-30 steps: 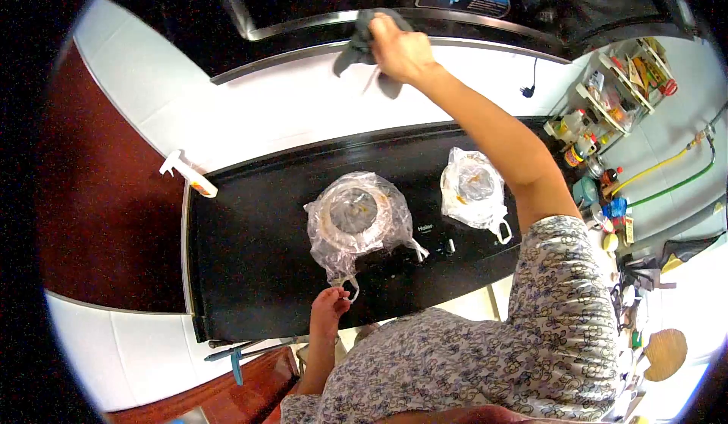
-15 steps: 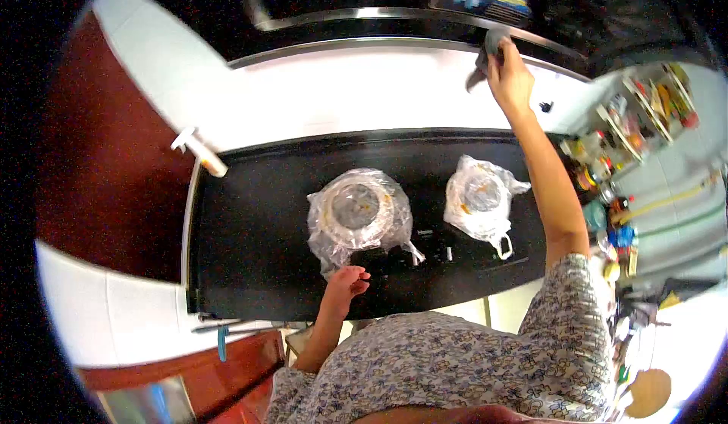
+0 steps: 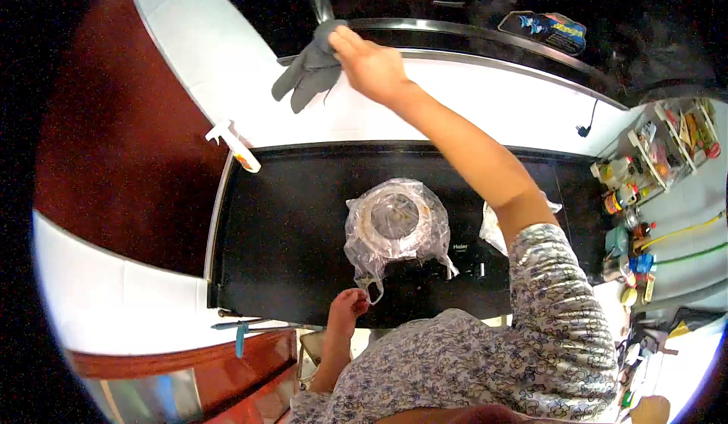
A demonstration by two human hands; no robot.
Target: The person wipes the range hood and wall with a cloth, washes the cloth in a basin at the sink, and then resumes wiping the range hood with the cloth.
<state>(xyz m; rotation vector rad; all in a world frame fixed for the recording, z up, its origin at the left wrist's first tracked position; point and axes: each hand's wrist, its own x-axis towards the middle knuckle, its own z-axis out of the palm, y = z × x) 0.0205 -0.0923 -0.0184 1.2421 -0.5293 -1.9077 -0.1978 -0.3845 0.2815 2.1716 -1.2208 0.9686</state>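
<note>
My right hand (image 3: 371, 64) is closed on a dark grey cloth (image 3: 311, 68), which hangs against the metal front edge of the range hood (image 3: 470, 36). My left hand (image 3: 349, 304) is by the front edge of the black cooktop (image 3: 288, 227), its fingers together at the handle loop of a clear plastic bag (image 3: 369, 286). That bag covers the left burner, with a round ring showing through it. A second plastic bag (image 3: 493, 228), on the right burner, is partly hidden behind my right arm.
A white spray bottle (image 3: 233, 147) lies at the cooktop's back left corner. At the right, a wall rack (image 3: 663, 147) holds packets, with bottles (image 3: 622, 197) beneath it. A black plug (image 3: 583, 130) hangs on the back wall.
My right hand went right along the hood edge with the cloth, then back to the far left. My left hand stayed near the left bag's handle. The view has shifted.
</note>
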